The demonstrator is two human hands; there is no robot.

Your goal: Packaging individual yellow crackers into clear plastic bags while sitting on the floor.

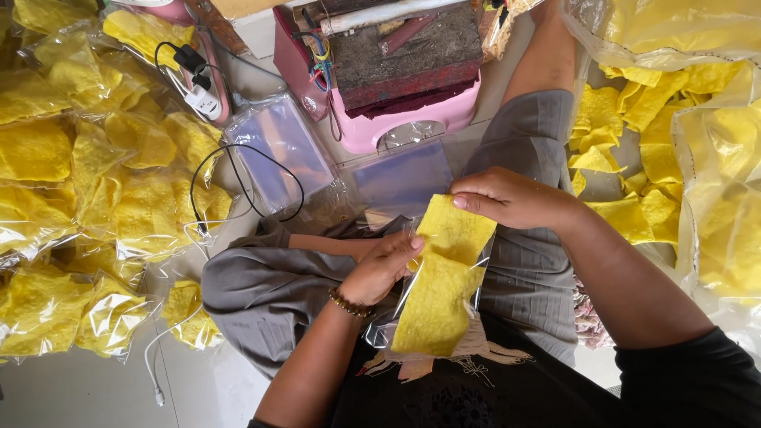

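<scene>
Over my lap, my right hand pinches the top edge of a flat yellow cracker sheet that sticks out of a clear plastic bag. My left hand, with a bead bracelet on its wrist, grips the left side of the bag's mouth beside the sheet. A second yellow sheet lies lower inside the bag. I sit cross-legged in grey trousers.
Many filled bags of yellow crackers lie piled at the left. Loose yellow crackers and a big clear bag of them lie at the right. Empty clear bags, a black cable, and a pink-based sealing device stand ahead.
</scene>
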